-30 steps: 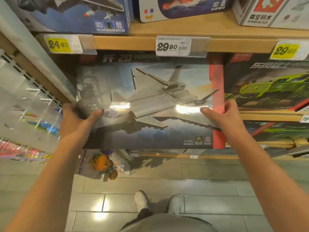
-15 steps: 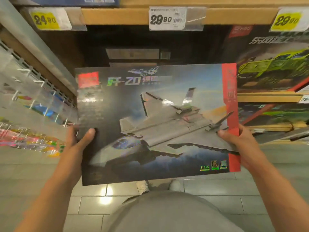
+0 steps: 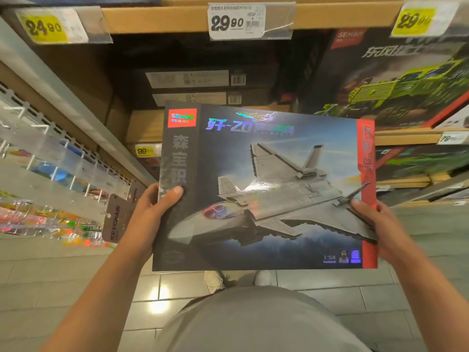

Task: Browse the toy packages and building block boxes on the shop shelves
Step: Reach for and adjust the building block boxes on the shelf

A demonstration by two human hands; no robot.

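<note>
A large flat building block box with a grey fighter jet picture, a red brand square and a red right stripe is held in front of me, clear of the shelf. My left hand grips its left edge, thumb on the front. My right hand grips its right edge near the red stripe, thumb on the front. Behind it, further dark boxes lie stacked in the shelf bay. A box showing a green truck stands to the right.
A wooden shelf edge above carries price tags, one reading 29.90. A peg rack with keychain cards and colourful small toys hangs at the left. Lower shelves with more boxes sit at the right. Grey floor tiles lie below.
The jet box came out of the shelf bay and down toward me, both hands still on its edges. It now sits closer and more to the right in view.
</note>
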